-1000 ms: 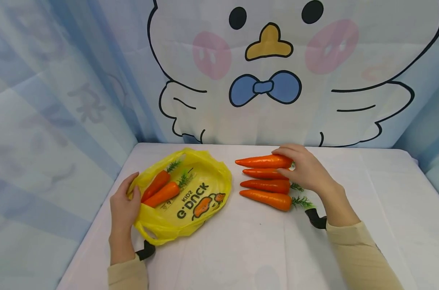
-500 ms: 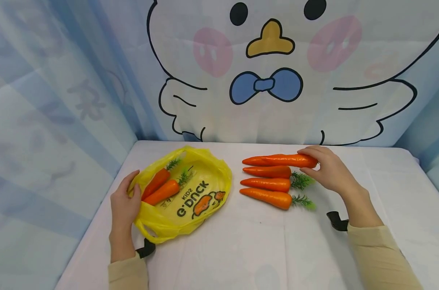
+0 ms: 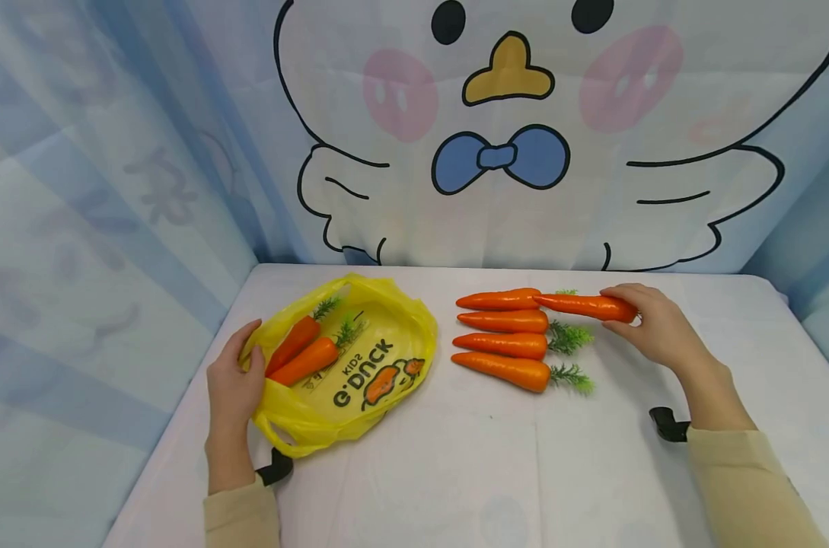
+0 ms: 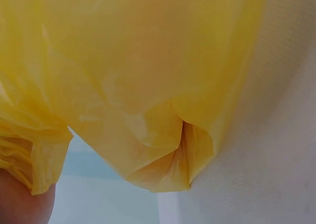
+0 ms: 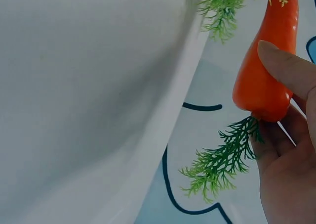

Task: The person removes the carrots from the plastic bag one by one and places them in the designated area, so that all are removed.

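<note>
Work looks partway: two carrots point(image 3: 307, 362) inside yellow bag point(image 3: 403, 304), four-carrot row point(image 3: 503, 345) on worktop point(image 3: 455, 479), held carrot point(image 3: 585, 307) not yet settled in either. Right hand point(image 3: 654, 323) clamped round its thick end, tip overlapping row's far carrot; contact there, cannot tell. Left hand point(image 3: 236, 384) pinches bag's left rim. Worktop: white cloth, faint crease. Behind: cartoon backdrop point(image 3: 524, 221), blue bow tie. Left side: pale blue drape point(image 3: 78, 266).
</note>
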The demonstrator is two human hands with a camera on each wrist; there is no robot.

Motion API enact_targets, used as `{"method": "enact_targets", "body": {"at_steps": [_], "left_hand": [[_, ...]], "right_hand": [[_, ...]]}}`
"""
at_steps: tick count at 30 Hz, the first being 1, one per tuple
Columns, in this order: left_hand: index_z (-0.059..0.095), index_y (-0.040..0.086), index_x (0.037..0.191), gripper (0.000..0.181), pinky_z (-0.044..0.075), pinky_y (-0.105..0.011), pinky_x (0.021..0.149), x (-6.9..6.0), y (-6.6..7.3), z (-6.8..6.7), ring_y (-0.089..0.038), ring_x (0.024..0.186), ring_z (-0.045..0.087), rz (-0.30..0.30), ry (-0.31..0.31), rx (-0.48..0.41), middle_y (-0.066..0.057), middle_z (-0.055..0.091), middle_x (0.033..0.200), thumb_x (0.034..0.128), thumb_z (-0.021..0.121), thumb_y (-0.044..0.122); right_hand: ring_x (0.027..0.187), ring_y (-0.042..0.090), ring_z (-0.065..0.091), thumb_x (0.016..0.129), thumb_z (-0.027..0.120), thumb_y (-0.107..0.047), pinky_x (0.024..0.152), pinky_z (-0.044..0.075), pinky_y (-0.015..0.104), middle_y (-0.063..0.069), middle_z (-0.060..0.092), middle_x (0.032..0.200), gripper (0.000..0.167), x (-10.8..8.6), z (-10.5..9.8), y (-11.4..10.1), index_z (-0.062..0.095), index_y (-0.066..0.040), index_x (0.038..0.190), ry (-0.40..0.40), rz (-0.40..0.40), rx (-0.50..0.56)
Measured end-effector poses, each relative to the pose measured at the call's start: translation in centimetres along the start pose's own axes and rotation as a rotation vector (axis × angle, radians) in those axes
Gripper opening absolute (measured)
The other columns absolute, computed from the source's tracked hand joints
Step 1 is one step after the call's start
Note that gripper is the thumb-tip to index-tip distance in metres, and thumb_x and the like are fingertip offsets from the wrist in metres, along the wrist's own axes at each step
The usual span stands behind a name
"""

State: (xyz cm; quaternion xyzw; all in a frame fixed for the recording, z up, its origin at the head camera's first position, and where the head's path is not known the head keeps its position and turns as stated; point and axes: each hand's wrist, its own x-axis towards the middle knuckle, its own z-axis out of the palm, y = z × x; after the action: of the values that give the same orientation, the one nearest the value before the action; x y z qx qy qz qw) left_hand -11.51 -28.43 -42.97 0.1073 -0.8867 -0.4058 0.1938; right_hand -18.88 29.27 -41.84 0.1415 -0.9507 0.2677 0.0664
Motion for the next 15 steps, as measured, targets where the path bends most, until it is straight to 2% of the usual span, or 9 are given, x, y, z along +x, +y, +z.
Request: {"method": "enact_targets", "body": {"at_steps": [10, 15], "left_hand": [[0.053, 0.011, 0.146, 0.042, 0.037, -0.05, 0.113, 0.0, 0.2, -0.2, -0.033, 0.138, 0.044, -0.059, -0.019, 0.009, -0.012, 0.052, 0.148, 0.1048, 0.048, 0.009], [0.053, 0.01, 0.146, 0.042, 0.037, -0.051, 0.113, 0.1, 0.2, -0.1, -0.034, 0.138, 0.044, -0.054, -0.022, 0.001, -0.013, 0.052, 0.148, 0.1047, 0.048, 0.008]], "right_hand": [[0.117, 0.051, 0.046, 0.086, 0.076, 0.001, 0.099, 0.035, 0.071, 0.032, 0.054, 0.129, 0.047, -0.2, -0.3, 2.8, 0.059, 0.005, 0.129, -0.042, 0.032, -0.024], [0.117, 0.051, 0.047, 0.085, 0.077, 0.001, 0.099, 0.035, 0.07, 0.032, 0.055, 0.129, 0.047, -0.4, -0.2, 3.8, 0.06, 0.005, 0.128, -0.065, 0.042, -0.025]]}}
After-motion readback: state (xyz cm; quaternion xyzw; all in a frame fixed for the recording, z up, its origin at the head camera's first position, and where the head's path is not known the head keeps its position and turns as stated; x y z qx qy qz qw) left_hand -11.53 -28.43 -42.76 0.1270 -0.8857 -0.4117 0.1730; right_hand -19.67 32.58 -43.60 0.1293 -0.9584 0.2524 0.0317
